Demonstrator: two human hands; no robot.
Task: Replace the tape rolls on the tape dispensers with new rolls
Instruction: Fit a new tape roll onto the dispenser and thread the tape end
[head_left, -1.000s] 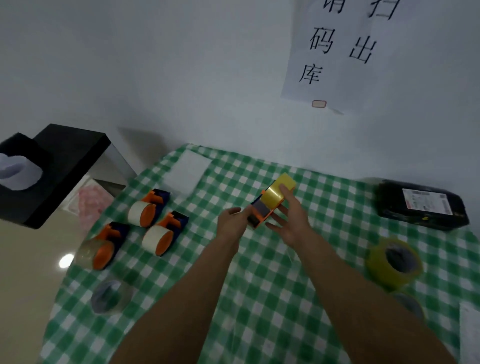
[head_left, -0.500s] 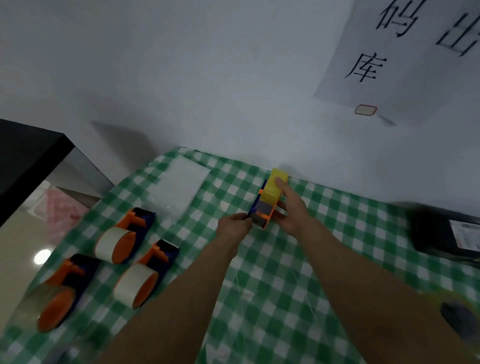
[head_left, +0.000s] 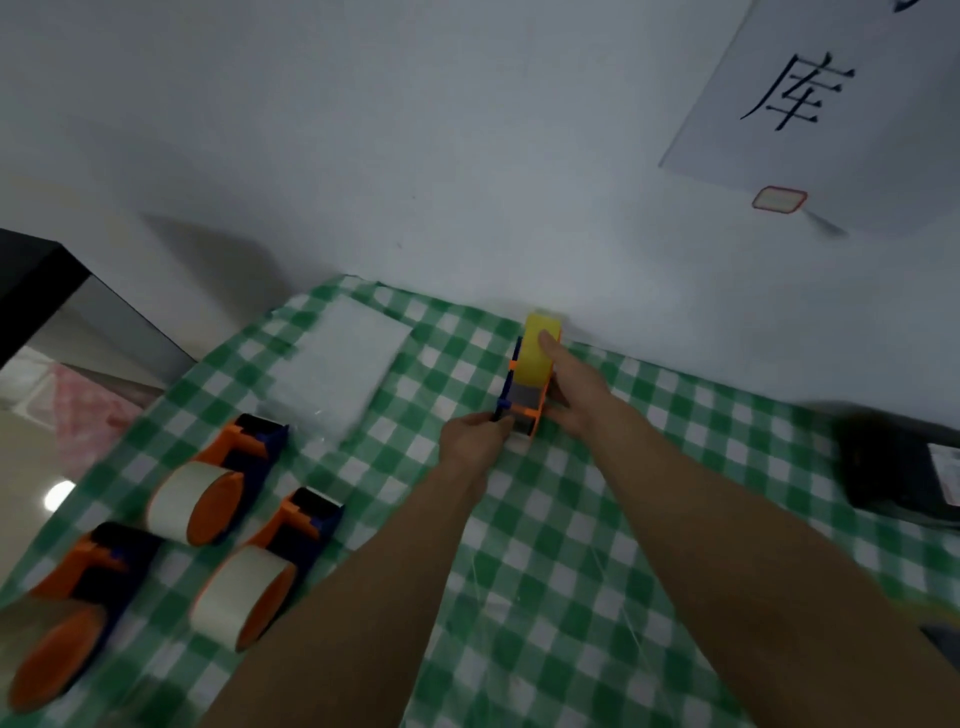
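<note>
- While the left hand (head_left: 470, 436) pinches the blue piece at the near end of the held dispenser (head_left: 525, 402), the right hand (head_left: 576, 389) clasps its right side, forefinger laid along the top of the yellow roll (head_left: 537, 361). Both hands are busy on the one tool.
- That held dispenser is far out on the checked cloth (head_left: 571, 530), close to the wall (head_left: 415, 156); whether its base touches the cloth, I cannot tell.
- By the look of it, the roll is on and the job now is seating it. Press it square onto the hub with that forefinger and brace the frame from the near end. Then check that it turns freely before drawing the tape end toward the cutter.
- Watch point: the sticky side and the toothed edge. Fingers belong well off the blade end, and the tape wants to feed straight, not bunch.
- Holders and loads: the held dispenser carries the yellow roll at its far end.
- Near-left of the held dispenser lie three other dispensers (head_left: 270, 551), orange and dark blue. Each carries one of the pale rolls (head_left: 182, 493) on an orange hub; the nearest one is blurred.
- Left of the held dispenser a white sheet (head_left: 343, 369) lies flat; right of it sits a black parcel (head_left: 898, 467), wrapped, contents not to be seen.
</note>
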